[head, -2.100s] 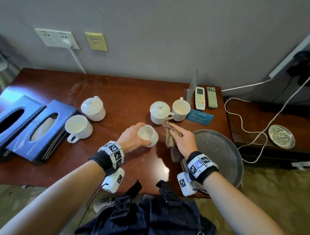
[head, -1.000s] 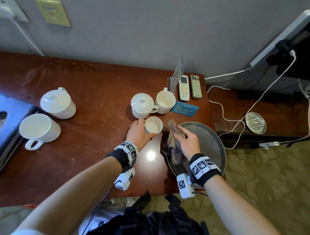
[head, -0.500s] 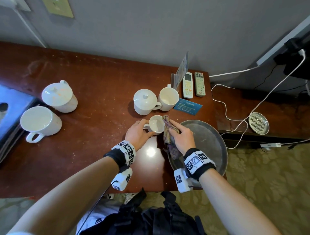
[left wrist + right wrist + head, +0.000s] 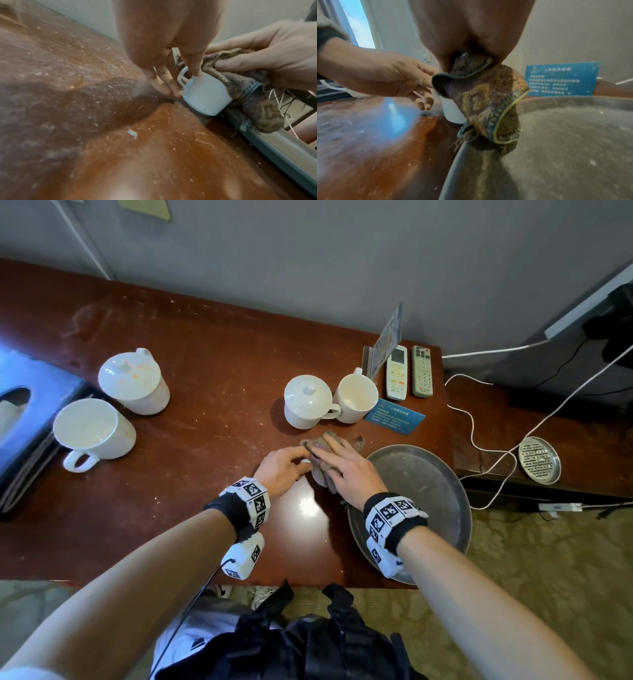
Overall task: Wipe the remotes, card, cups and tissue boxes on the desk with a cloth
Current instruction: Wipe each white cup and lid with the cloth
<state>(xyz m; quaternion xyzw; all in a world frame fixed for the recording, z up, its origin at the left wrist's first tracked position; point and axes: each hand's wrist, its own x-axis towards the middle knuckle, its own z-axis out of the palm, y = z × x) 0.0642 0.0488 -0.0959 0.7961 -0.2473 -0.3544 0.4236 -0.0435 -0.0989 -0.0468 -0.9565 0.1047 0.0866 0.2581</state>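
Small white cup (image 4: 205, 93), near desk edge left of the metal basin (image 4: 428, 484): left hand (image 4: 282, 470) pinches its handle, right hand (image 4: 349, 470) clasps cloth (image 4: 486, 100) over it; best steadied while wiping rim and wall.

from the head view the small cup (image 4: 205, 93) was almost wholly hidden under the cloth (image 4: 322, 455) and both hands. the tissue box (image 4: 24, 433) was cut off at the left edge. the card's (image 4: 394, 416) print was too small to read.

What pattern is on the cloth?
Brown and purple woven diamonds with a blue edge on the cloth; right wrist view.
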